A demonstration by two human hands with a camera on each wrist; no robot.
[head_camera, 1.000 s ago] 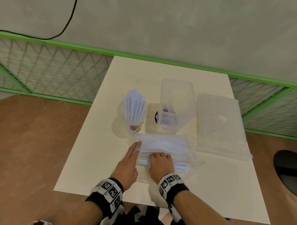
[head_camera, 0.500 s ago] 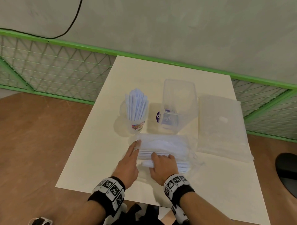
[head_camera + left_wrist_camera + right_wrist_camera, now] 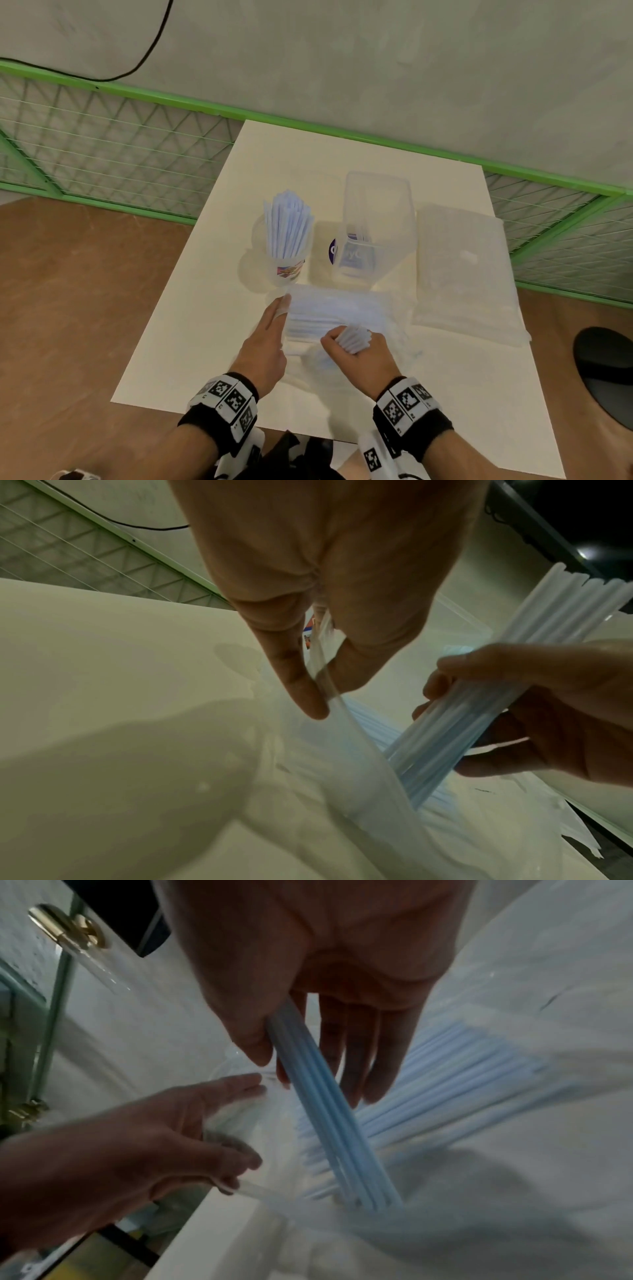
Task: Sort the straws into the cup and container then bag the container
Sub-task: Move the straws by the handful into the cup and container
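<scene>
From overhead, the cup [image 3: 286,251] at ten o'clock of the right hand [image 3: 356,349] is already packed with straws, while the container [image 3: 375,222] at twelve holds few, and the flat bag [image 3: 462,270] waits at two. At the left wrist, the left hand [image 3: 322,631] pinches the wrapper's [image 3: 342,739] edge. At the right wrist, fingers curl round a bundle of straws [image 3: 329,1112], so I'd judge filling the container and bagging remain.
</scene>
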